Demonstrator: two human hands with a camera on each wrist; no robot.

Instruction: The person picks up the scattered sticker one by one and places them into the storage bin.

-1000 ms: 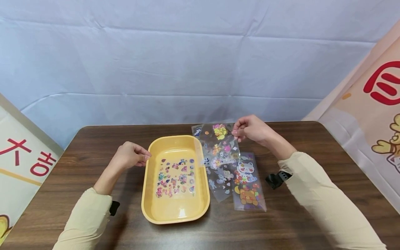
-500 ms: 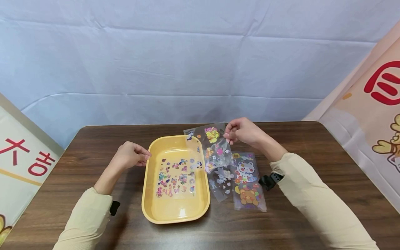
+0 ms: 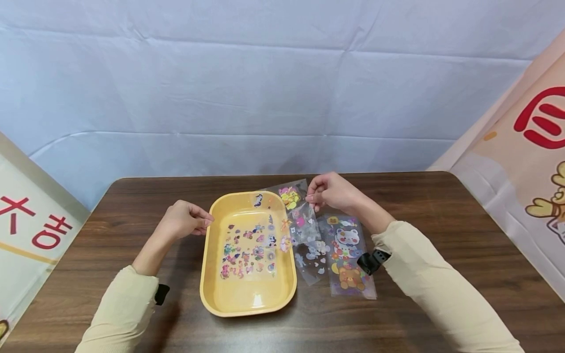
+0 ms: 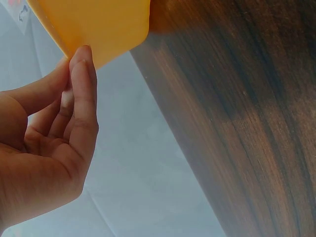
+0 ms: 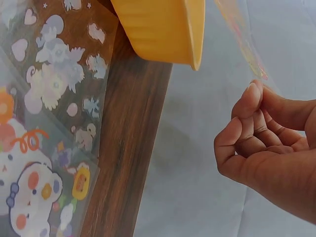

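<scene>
A yellow plastic tray (image 3: 247,313) stands on the wooden table, with a clear sticker sheet (image 3: 240,255) of small colourful figures lying in it. My left hand (image 3: 185,219) pinches the tray's left rim between thumb and fingertips, as the left wrist view also shows. With thumb and forefinger my right hand (image 3: 333,193) pinches the right edge of another clear sticker sheet (image 3: 289,198). This sheet spans the tray's right rim, its left part over the tray's inside. In the right wrist view it appears nearly edge-on above the hand's fingertips (image 5: 254,94).
Right of the tray, a bear sticker sheet (image 3: 350,277) and a sheet with pale silvery figures (image 3: 315,250) lie overlapping on the table (image 3: 410,304). A pale cloth (image 3: 282,88) hangs behind the table's far edge. Printed banners (image 3: 529,162) flank both sides.
My right hand has moved left and slightly toward me, carrying the clear sticker sheet from beside the tray to partly over it. My left hand has stayed on the rim.
</scene>
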